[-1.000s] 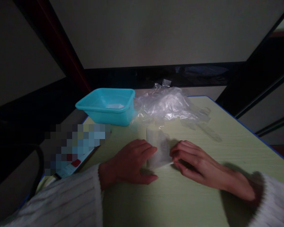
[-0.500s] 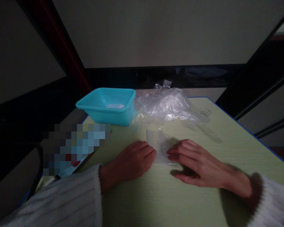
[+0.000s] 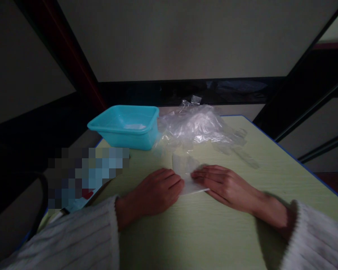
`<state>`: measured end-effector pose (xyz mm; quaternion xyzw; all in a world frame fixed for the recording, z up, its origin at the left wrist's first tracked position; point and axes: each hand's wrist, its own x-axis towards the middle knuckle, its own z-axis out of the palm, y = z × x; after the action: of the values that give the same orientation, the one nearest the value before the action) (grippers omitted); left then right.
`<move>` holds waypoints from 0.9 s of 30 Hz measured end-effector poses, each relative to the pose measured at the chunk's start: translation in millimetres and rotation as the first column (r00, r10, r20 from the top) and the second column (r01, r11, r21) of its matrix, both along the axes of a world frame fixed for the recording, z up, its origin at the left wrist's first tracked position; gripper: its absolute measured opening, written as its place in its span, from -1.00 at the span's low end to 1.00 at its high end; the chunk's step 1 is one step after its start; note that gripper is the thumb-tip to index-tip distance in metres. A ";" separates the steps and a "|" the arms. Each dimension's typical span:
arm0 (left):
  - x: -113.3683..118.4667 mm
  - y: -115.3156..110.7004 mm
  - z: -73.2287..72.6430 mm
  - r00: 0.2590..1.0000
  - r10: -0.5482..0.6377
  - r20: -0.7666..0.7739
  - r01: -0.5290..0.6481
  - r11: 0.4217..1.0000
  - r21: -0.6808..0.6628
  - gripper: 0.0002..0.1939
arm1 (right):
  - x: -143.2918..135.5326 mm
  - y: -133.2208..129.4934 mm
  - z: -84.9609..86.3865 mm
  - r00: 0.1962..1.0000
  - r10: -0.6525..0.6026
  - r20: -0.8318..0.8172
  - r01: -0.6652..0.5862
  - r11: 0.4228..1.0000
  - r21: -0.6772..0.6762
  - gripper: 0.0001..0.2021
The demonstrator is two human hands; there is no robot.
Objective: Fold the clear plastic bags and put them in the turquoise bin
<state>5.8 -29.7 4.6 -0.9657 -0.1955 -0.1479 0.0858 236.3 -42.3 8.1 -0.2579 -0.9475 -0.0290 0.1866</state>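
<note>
Thin, whitish, see-through sheet lies flat on the surface, right between my hands; smooth, roughly rectangular, near edge straight. Film or paper, can't tell. My left hand is curled, knuckles up, fingers folded at the sheet's left side; can't tell if it's pinching the edge. My right hand has its fingers long and close together, tips resting on the right part of the sheet; thumb mostly hidden, so can't tell if it grips. Sleeves are chunky off-white ribbed knit. Surface is pale yellow-green with fine wood-like grain and a blue rim. Beyond the sheet: crumpled, shiny clear plastic in a loose heap. Just beside it, a turquoise plastic tub, rectangular, flared walls, rolled rim, something pale inside. Near my left forearm, a pixelated flat item, red patch showing.
</note>
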 end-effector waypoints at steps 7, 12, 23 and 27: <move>-1.9 1.0 1.5 0.989 -0.015 0.149 0.033 0.992 -0.120 -0.72 | 3.3 0.1 0.7 0.994 -0.027 -0.102 0.015 0.993 -0.116 -0.75; 0.0 3.8 3.3 0.941 0.098 0.325 0.032 0.928 -0.372 -0.69 | -0.2 -1.7 2.2 0.971 -0.142 -0.194 0.096 0.968 -0.232 -0.75; 11.6 13.9 1.5 0.776 0.555 0.299 -0.069 0.547 -0.834 -0.76 | -9.1 -0.8 1.1 0.779 -0.543 -0.313 0.146 0.643 -0.752 -0.74; 14.0 16.8 0.1 0.719 0.610 0.332 -0.010 0.487 -0.873 -0.95 | -11.9 1.7 0.0 0.725 -0.599 -0.340 0.103 0.582 -0.807 -0.74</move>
<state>19.8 -12.9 4.7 -0.7277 -0.4404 -0.3201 -0.4171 224.4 -40.6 8.2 -0.4990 -0.6920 0.4001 0.3347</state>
